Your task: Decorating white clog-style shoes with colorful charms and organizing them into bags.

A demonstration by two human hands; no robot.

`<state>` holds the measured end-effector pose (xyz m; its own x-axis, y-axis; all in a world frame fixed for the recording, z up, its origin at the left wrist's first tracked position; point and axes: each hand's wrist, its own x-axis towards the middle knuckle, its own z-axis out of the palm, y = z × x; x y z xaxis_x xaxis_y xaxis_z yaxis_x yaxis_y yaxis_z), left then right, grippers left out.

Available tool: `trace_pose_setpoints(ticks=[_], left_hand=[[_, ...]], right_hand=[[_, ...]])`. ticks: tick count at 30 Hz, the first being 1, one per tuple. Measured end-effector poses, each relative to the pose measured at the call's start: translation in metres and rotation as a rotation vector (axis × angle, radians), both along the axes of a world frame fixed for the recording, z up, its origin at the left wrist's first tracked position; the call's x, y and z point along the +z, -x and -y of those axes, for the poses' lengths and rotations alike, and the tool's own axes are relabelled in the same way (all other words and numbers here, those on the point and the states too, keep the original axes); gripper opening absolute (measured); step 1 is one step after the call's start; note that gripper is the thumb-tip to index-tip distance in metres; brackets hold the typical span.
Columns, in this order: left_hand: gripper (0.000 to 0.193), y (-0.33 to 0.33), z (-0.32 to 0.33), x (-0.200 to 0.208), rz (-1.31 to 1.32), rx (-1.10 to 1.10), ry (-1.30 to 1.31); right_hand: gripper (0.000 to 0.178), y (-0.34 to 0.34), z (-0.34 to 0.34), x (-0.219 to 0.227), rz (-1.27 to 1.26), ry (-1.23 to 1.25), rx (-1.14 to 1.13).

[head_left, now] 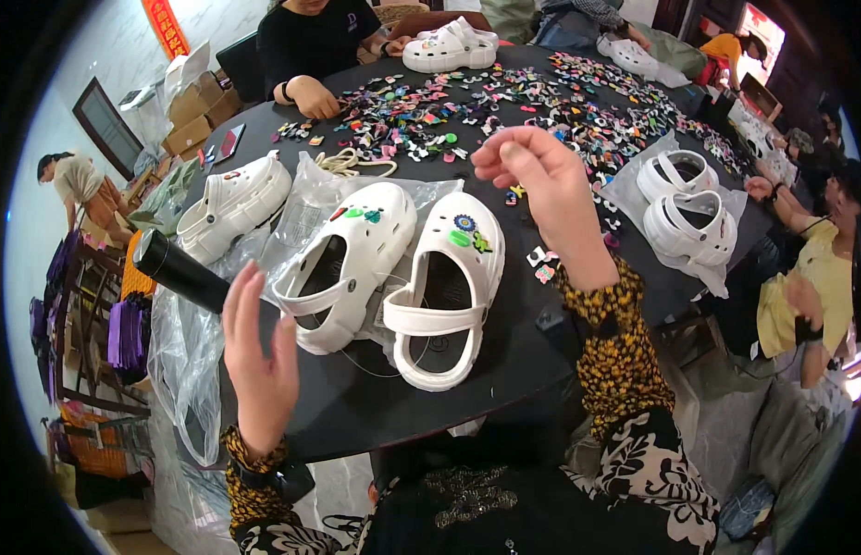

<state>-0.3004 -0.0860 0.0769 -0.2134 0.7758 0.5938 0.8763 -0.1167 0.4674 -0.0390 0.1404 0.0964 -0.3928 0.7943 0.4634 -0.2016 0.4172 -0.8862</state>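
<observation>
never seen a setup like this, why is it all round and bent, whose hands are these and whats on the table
There is no machine here, just a person's own bare hands. The single picture comes from a wide fisheye camera worn on that person's head, looking down, so straight edges bend and the corners go dark.

The left hand is open and raised, holding nothing visible. The right hand is raised with curled fingers; whether it pinches something tiny, I cannot tell.

On the dark table, two white clogs with colourful decorations sit between the hands. A black cylinder and another white clog are to the left. Many small loose charms spread across the far side, where a co-worker's hand rests.
</observation>
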Motion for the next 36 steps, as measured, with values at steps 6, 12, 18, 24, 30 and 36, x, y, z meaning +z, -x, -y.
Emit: trace_pose_setpoints(ticks=[6, 12, 18, 24, 30, 36], left_hand=[[0.066, -0.056, -0.02, 0.016, -0.262, -0.24, 0.18], [0.073, -0.062, -0.054, 0.0, -0.125, -0.328, 0.376], [0.055, -0.058, -0.074, -0.026, 0.303, -0.385, 0.493], [0.04, -0.06, -0.069, -0.03, 0.247, -0.35, 0.37], [0.041, -0.049, -0.066, -0.03, 0.095, -0.383, 0.19], [0.041, -0.047, -0.067, -0.034, 0.138, -0.383, 0.2]], right_hand=[[0.022, 0.007, -0.035, -0.041, 0.044, 0.17, -0.006], [0.023, 0.011, -0.047, -0.087, 0.23, 0.164, -0.017], [0.024, 0.019, -0.039, -0.103, 0.248, 0.217, 0.022], [0.022, 0.012, -0.032, -0.086, 0.038, 0.347, 0.126], [0.021, 0.014, -0.029, -0.085, -0.123, 0.358, 0.154], [0.018, 0.018, -0.026, -0.091, -0.126, 0.388, 0.101]])
